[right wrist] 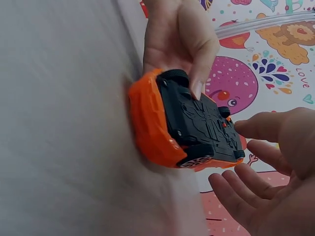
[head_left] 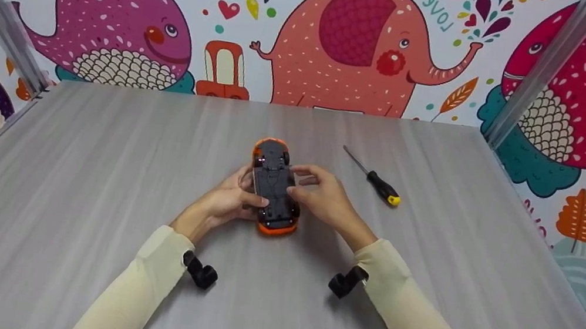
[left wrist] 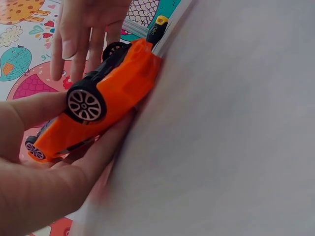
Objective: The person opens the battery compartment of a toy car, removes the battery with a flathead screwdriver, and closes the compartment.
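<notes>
Steadying the upturned toy car [head_left: 275, 182] well looks, to my judgement, like a job for the left hand [head_left: 227, 200]. Its thumb lies on the dark underside while its fingers wrap the orange body, so the grip is firm and closed round the car. A pinch at the body sides, off the wheels, should stop the car rolling in the fingers. The right hand [head_left: 328, 197] sits at the other long side, fingers spread and slightly bent, gripping nothing; whether a fingertip touches the chassis I cannot tell. Light, level contact from that side would serve best, since a hard push could twist the car.

The car is near the middle of the tabletop [head_left: 107, 169], between the hands; whether its lower end rests on the surface is not plain. The screwdriver [head_left: 382, 188] lies just beyond the right hand, so an outward sweep there could knock it. More room lies to the left and towards the back edge, where the patterned wall [head_left: 335, 91] stands well apart from the car. The side edges are far off too, but the black wrist mounts [head_left: 201, 273] jut inward and could bump if the forearms close up.
</notes>
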A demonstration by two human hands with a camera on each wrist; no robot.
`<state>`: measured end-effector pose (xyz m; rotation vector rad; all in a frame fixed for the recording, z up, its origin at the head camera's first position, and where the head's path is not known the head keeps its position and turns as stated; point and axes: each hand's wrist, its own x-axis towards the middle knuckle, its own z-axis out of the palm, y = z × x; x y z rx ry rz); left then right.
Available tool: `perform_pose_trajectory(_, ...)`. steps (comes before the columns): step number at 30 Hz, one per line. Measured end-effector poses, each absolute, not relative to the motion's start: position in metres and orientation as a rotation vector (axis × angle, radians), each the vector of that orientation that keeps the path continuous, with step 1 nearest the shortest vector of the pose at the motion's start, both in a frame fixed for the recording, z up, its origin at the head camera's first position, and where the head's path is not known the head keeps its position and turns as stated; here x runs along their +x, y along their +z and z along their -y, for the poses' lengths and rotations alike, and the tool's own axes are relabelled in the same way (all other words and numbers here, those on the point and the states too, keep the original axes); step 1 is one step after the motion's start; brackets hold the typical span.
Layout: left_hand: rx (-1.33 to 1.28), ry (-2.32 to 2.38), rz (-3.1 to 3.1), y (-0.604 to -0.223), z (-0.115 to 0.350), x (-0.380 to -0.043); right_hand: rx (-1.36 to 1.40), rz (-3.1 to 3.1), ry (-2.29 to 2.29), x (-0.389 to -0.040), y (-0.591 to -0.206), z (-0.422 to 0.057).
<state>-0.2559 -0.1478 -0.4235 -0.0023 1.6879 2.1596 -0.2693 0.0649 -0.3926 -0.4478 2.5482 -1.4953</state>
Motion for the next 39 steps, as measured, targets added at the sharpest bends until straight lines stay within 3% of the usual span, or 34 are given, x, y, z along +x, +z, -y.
perform_pose_trajectory(20, 0.024, 2.131, -1.702, -0.423, 0.145, -0.256, -0.364, -2.656, -1.406, -0.286, -0.391, -0.046)
perform_pose_trajectory(39, 0.043, 2.101, -1.751, -0.423, 0.146, -0.255, -0.456, -2.631, -1.375, -0.287, -0.396, -0.053)
